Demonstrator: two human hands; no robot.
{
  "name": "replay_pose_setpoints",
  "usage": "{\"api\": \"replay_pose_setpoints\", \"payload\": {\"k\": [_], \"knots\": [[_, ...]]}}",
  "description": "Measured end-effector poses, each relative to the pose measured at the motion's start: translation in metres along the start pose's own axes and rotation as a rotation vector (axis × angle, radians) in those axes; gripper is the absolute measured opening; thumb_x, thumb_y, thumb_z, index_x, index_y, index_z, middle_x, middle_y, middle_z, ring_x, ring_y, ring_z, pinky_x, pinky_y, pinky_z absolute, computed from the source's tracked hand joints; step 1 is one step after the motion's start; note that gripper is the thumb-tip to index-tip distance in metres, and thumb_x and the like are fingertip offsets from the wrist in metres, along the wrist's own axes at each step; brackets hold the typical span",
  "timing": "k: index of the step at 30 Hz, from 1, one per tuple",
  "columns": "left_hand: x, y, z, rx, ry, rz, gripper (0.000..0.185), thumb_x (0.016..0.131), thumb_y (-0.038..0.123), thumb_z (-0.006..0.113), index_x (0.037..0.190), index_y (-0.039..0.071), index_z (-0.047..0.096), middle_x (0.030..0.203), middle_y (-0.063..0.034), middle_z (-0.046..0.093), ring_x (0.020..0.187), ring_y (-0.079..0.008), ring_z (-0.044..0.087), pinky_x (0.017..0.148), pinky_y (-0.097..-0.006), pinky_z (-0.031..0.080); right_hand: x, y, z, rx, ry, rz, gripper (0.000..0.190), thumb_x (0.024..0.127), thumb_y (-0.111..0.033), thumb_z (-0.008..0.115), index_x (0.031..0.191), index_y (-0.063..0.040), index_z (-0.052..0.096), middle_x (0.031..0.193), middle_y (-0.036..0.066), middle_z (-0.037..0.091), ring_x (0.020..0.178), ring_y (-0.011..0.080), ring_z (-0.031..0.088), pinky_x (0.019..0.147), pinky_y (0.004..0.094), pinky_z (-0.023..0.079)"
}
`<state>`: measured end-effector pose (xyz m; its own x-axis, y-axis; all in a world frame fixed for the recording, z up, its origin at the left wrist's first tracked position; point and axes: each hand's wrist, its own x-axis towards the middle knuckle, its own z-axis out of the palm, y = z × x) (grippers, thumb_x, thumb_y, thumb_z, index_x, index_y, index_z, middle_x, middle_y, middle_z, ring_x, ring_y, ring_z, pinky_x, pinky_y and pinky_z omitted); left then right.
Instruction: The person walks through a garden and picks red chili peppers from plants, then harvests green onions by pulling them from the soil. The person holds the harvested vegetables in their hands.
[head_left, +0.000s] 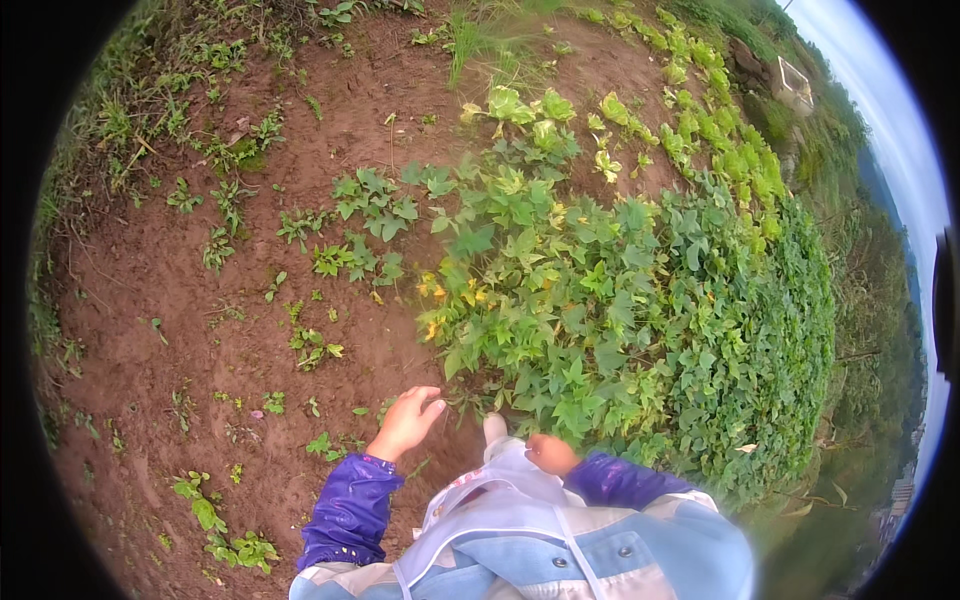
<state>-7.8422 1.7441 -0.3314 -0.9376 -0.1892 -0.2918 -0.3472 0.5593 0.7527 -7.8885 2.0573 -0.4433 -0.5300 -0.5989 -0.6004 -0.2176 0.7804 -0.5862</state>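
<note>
My left hand (411, 421) hangs over bare reddish soil, thumb apart from the fingers and nothing in its grasp. To the right, my right hand (551, 454) is curled beside the white apron (499, 506) at my front. Its fingertips are blurred, so whether they grip anything is unclear. Purple sleeve covers reach up both forearms. Just ahead lies a dense patch of leafy green vines (570, 315), some leaves yellowed. One light-coloured shoe (494, 427) shows at the patch's near edge, between my hands.
Reddish soil (180, 300) with scattered weeds spreads to the left. Rows of pale green leafy vegetables (735, 142) grow beyond the vines. A tuft of grass (472, 45) stands at the top. At the far right, the ground falls away past a white rectangular basin (795, 82).
</note>
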Motion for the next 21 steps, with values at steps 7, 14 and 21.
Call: {"api": "replay_pose_setpoints", "payload": {"k": [7,14,21], "knots": [[-0.069,-0.028,0.002,0.17,0.124,-0.492,0.054,0.077,0.031,0.062,0.123,0.008,0.047,0.131,-0.0173,0.037,0.122,-0.0351,0.035,0.095,-0.0522,0.031,0.057,0.018,-0.016,-0.225,-0.711,0.044,0.04,0.078,-0.027,0.055,0.112,-0.006,0.056,0.102,0.02,0.06,0.091,0.036,0.059,0.08,0.0434,0.046],[0.011,-0.056,-0.056,0.202,0.495,-0.544,0.057,0.073,0.027,0.064,0.124,0.008,0.046,0.128,-0.0177,0.037,0.12,-0.0342,0.033,0.092,-0.0488,0.031,0.133,-0.041,-0.056,-0.291,-0.918,0.237,0.043,0.078,-0.029,0.056,0.114,-0.006,0.055,0.106,0.021,0.057,0.093,0.0375,0.058,0.081,0.0437,0.046],[0.094,-0.094,-0.169,0.199,0.132,-0.558,0.019,0.075,0.02,0.061,0.091,0.011,0.059,0.105,-0.0078,0.05,0.105,-0.0293,0.044,0.084,-0.0433,0.034,0.18,-0.167,-0.101,-0.381,-0.754,0.395,0.046,0.079,-0.031,0.057,0.116,-0.005,0.053,0.11,0.023,0.054,0.095,0.039,0.056,0.082,0.044,0.045]]}}
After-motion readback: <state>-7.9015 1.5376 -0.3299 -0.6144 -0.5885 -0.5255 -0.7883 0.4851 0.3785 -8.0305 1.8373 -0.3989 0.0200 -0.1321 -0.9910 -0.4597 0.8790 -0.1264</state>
